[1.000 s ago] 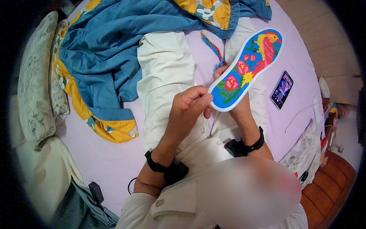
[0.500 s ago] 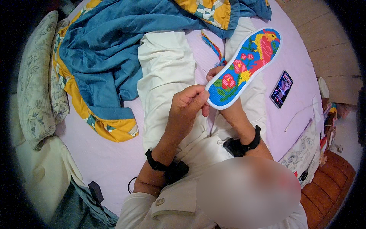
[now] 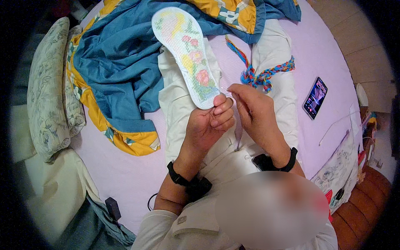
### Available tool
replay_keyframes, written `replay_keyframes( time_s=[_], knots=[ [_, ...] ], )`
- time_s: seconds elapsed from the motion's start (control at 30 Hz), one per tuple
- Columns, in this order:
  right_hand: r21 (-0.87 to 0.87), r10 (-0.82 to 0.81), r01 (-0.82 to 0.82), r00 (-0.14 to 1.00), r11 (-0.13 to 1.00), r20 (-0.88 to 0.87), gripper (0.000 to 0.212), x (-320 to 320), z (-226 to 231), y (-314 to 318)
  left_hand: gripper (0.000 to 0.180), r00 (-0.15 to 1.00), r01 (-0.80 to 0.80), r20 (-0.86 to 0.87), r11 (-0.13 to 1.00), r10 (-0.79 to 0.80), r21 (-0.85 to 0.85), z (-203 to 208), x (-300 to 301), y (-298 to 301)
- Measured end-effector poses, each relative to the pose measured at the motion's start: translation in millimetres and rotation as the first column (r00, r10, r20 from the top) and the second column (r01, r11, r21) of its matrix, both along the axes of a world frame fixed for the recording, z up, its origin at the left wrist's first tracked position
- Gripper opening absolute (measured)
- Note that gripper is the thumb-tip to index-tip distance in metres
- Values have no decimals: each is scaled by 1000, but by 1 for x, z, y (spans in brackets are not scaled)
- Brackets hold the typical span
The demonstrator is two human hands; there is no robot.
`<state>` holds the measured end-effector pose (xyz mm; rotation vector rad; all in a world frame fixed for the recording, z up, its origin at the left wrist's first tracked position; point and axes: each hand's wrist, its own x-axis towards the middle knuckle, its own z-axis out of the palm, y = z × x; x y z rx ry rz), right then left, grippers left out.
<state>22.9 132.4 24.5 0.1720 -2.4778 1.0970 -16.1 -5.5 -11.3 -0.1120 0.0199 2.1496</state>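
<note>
My left hand (image 3: 208, 126) is closed on the narrow end of an embroidered insole (image 3: 189, 62). Its pale mesh side faces up, with faint pink, yellow and green stitches and a white border; the wide end points away and to the left. Just right of that lower end, my right hand (image 3: 257, 111) has its thumb and forefinger pinched together. A tiny light speck shows at those fingertips, too small to name. Beyond my right hand, a braided bundle of multicoloured thread (image 3: 262, 79) lies across my white-trousered leg and the bed.
I sit on a bed with a pale lilac sheet (image 3: 112, 179). A blue and yellow quilt (image 3: 121, 66) is bunched at the far left, beside a floral pillow (image 3: 48, 91). A phone (image 3: 316, 98) with a lit screen lies to the right. A small black box (image 3: 113, 208) sits lower left.
The insole has turned from its bright bird-and-flower side to its pale side and swung left. My right hand has come out from behind it. More of the thread braid shows.
</note>
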Motion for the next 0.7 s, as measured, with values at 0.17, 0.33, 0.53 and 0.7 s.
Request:
replay_keyframes(
  time_s=[0.17,0.33,0.53,0.7],
  knots=[
    [16,30,-30,999,999,20,17,1,4,0,14,1000,2,-1,1000,-2,-9,-1,1,1],
    [12,36,-36,999,999,-1,14,1,4,0,14,1000,10,-20,1000,-10,1,-2,1,2],
    [38,39,-39,999,999,1,14,1,6,1,15,999,8,-51,1000,-8,2,-3,1,2],
    [39,26,-26,1000,999,3,15,1,5,1,16,998,6,-59,1000,-7,-9,-2,1,2]
  ],
)
